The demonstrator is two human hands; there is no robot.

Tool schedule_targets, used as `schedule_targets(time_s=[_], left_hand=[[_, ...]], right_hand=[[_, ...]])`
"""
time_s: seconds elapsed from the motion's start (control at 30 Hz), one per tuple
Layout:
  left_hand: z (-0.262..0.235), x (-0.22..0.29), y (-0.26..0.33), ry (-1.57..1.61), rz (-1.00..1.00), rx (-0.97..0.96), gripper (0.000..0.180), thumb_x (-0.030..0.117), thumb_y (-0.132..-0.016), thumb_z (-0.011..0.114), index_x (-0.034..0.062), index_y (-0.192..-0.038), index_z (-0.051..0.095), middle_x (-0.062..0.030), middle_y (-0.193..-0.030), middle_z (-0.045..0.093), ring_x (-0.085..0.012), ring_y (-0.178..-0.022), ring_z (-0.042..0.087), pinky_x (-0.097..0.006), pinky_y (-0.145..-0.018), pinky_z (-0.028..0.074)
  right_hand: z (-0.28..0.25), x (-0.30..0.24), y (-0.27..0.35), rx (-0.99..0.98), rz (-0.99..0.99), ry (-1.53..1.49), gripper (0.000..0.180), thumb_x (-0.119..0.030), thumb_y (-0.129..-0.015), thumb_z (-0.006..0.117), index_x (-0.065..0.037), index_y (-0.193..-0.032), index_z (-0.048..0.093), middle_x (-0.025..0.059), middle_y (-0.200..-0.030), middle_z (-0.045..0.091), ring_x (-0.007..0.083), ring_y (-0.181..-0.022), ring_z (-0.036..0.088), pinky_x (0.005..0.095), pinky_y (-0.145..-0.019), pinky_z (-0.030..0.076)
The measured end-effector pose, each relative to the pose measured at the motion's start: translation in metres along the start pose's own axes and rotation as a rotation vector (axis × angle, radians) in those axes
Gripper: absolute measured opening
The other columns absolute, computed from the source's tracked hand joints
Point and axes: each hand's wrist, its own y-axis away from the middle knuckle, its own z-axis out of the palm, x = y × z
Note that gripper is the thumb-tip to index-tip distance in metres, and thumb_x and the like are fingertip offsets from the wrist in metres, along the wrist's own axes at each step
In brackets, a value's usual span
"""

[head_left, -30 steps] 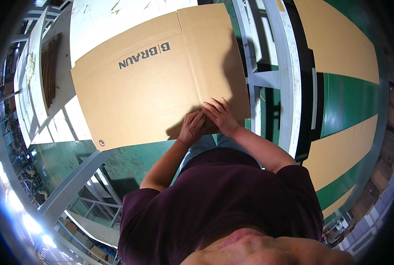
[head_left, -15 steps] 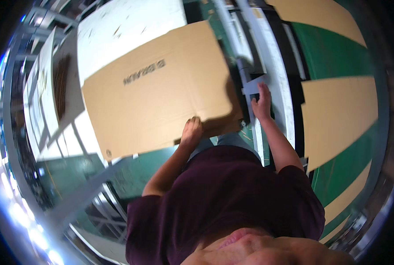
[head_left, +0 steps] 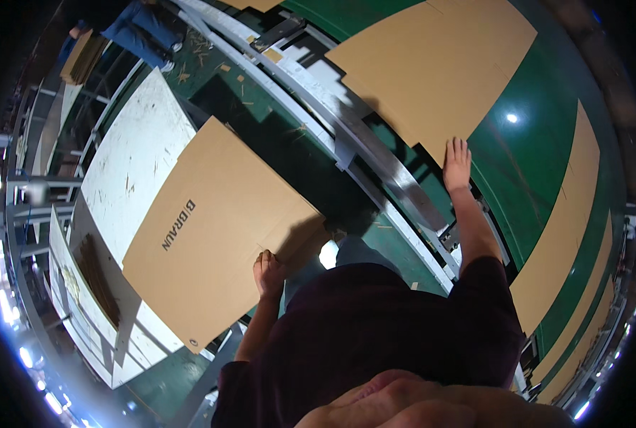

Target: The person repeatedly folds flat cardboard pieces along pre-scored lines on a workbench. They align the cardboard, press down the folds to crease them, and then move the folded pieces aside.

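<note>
A large flat brown cardboard sheet (head_left: 221, 221) with dark print lies over a white tabletop to the left. At its near edge my left hand (head_left: 269, 272) is closed, fingers curled on the cardboard; the thumb is hidden. My right hand (head_left: 458, 164) reaches out over the green conveyor belt (head_left: 525, 164), palm down with its fingers stretched. Its fingertips are at the near corner of another cardboard sheet (head_left: 432, 68) on the belt; whether they touch it I cannot tell.
A metal rail (head_left: 375, 153) runs along the belt's near side. The white tabletop (head_left: 136, 146) extends beyond the cardboard. More cardboard (head_left: 571, 228) lies on the belt at right. Scraps litter the green floor (head_left: 261, 107). Another person's legs (head_left: 143, 32) show at far left, beside stacked cardboard (head_left: 86, 57).
The view has swung right, showing more of the belt. My right hand has moved from the metal frame to the belt cardboard's corner. My left hand stays on its sheet's near edge.
</note>
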Motion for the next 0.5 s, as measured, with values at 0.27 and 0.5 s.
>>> schedule_targets(time_s=[0.27, 0.5], left_hand=[[-0.023, 0.009, -0.017, 0.192, -0.052, 0.065, 0.035, 0.013, -0.07, 0.066, 0.004, -0.103, 0.058, -0.0125, -0.113, 0.056, -0.0302, -0.107, 0.053, -0.041, -0.088, 0.045], [-0.013, 0.005, -0.006, 0.322, -0.164, -0.051, 0.047, 0.015, -0.065, 0.073, 0.0014, -0.107, 0.058, -0.0137, -0.121, 0.054, -0.0321, -0.112, 0.051, -0.042, -0.093, 0.042]], right_hand=[[-0.065, -0.071, -0.13, 0.125, -0.17, -0.215, 0.034, -0.008, -0.079, 0.056, -0.005, -0.113, 0.058, 0.0143, -0.101, 0.065, 0.0304, -0.093, 0.062, 0.0377, -0.085, 0.049], [-0.346, -0.086, -0.124, 0.938, -0.249, -0.568, 0.019, -0.016, -0.085, 0.061, -0.002, -0.098, 0.061, 0.0095, -0.091, 0.062, 0.0204, -0.083, 0.059, 0.0319, -0.072, 0.05]])
